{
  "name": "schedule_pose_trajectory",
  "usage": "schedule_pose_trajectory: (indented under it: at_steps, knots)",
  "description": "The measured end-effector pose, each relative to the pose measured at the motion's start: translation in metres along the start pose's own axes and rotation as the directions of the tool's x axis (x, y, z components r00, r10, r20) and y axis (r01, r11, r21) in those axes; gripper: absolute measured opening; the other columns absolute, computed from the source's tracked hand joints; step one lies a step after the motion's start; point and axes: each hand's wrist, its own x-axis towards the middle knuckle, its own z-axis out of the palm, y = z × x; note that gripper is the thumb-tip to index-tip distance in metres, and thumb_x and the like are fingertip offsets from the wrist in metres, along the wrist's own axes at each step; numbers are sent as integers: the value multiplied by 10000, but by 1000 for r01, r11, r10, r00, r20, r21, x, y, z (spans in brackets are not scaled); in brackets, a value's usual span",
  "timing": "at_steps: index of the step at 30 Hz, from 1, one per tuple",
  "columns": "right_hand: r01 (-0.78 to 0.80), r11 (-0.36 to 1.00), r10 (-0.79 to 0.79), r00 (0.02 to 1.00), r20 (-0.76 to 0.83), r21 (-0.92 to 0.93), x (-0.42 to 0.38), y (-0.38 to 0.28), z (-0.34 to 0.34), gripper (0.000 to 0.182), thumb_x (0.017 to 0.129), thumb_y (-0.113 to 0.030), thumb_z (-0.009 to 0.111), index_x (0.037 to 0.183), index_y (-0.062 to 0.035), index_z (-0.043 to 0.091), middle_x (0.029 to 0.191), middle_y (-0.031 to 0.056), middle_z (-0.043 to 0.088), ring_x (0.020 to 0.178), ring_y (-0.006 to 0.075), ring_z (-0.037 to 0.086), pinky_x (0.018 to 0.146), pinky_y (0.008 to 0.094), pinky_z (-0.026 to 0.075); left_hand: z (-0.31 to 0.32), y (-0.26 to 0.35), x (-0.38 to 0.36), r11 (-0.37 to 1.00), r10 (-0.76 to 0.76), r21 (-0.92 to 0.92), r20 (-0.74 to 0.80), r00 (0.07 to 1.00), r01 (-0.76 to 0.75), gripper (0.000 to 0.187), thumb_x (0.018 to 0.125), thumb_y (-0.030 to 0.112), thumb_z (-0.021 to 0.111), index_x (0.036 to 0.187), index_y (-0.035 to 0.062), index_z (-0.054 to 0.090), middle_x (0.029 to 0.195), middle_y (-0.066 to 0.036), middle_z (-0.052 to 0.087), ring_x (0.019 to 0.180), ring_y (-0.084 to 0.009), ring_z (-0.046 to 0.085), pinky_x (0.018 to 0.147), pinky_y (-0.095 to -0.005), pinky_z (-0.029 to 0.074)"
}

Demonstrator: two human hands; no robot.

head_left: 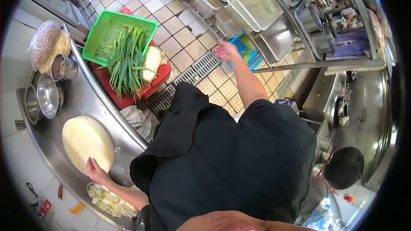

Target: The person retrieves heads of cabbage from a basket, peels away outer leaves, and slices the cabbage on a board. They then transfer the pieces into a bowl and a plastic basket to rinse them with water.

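My left hand (96,173) is at the lower edge of the thick round chopping board (87,142), fingers stretched out and nothing visible in them. Just below that forearm, a metal bowl (91,187) holds chopped cabbage (109,201). My right hand (226,51) reaches out over the tiled floor, empty, its fingers loosely apart. Beside it in this view is a blue basket (258,60) with green leaves (247,42). Between the two arms, a green basket (95,42) holds long green onions (127,62), and a pale cabbage (152,64) lies at its side.
Steel bowls (48,95) and bagged food (45,45) stand at the back of the steel counter (122,143). A red container (162,75) sits under the green basket. At right are shelves with plastic tubs (254,6), a steel tray (276,38) and a dark wok (344,167).
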Motion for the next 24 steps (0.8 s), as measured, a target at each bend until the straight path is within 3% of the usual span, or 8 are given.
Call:
schedule_pose_trajectory:
  at_steps: [3, 4, 5, 6, 9, 15, 21, 24]
  knots:
    - [65, 979, -85, 991, 100, 194, 78, -48, -105, 340, 956, -316, 623, 1046, 9, 580, 900, 195, 661, 802, 344, 658, 714, 476, 565, 27, -11, -49, 999, -24, 24, 88, 996, 22, 306, 956, 156, 642, 1156, -75, 656, 1100, -148, 696, 1015, -209, 655, 938, -336, 506]
    - [34, 952, -60, 995, 78, 305, 134, -57, -147, 529, 961, -380, 600, 1209, 79, 515, 1078, 266, 641, 956, 375, 645, 846, 497, 553, 31, 0, -67, 988, -115, -81, 178, 977, 131, 299, 956, 147, 640, 1155, -76, 653, 1095, -141, 700, 1020, -198, 656, 935, -329, 504]
    - [162, 943, -99, 971, -219, 291, 104, -82, -124, 705, 960, -436, 578, 1353, 122, 403, 1258, 329, 549, 1164, 427, 557, 1015, 535, 472, 42, 4, -86, 982, -166, -65, 149, 975, 177, 278, 951, 128, 638, 1153, -62, 658, 1072, -139, 706, 996, -194, 662, 913, -320, 508]
    - [2, 905, 26, 998, -60, 426, 138, -102, -164, 834, 940, -448, 601, 1447, 125, 270, 1370, 351, 455, 1278, 478, 456, 1125, 548, 365, 47, 21, -105, 985, -168, -11, 185, 968, 173, 259, 945, 108, 637, 1144, -54, 665, 1054, -139, 711, 975, -189, 668, 900, -313, 510]
    - [136, 858, -125, 991, -56, 495, 166, -139, -199, 950, 927, -485, 586, 1512, 88, 105, 1564, 261, 217, 1433, 388, 288, 1190, 518, 263, 77, 45, -151, 968, -249, 73, 218, 944, 238, 241, 926, 120, 659, 1103, -41, 691, 983, -127, 729, 932, -185, 683, 869, -309, 523]
    - [288, 785, -252, 957, -142, 549, 217, -183, -234, 669, 1007, -454, 448, 1483, 5, 342, 1483, 241, 390, 1368, 377, 379, 1115, 607, 321, 113, 50, -218, 907, -417, 83, 317, 852, 413, 251, 908, 112, 659, 1101, -45, 692, 927, -110, 732, 830, -144, 666, 785, -287, 527]
    - [197, 668, -8, 966, -259, 717, 260, -197, -262, 578, 1020, -412, 444, 1344, 67, 466, 1255, 237, 565, 1146, 381, 564, 961, 540, 502, 98, 47, -278, 833, -553, 211, 313, 772, 511, 248, 897, 96, 656, 1082, -67, 688, 907, -109, 726, 757, -139, 646, 718, -291, 523]
    - [260, 717, -134, 962, -237, 647, 304, -199, -300, 461, 1013, -293, 452, 1232, 108, 515, 1136, 240, 610, 1106, 386, 600, 955, 539, 525, 96, 20, -304, 799, -598, 140, 280, 751, 585, 247, 886, 94, 659, 1076, -61, 693, 892, -110, 731, 734, -144, 651, 699, -301, 528]
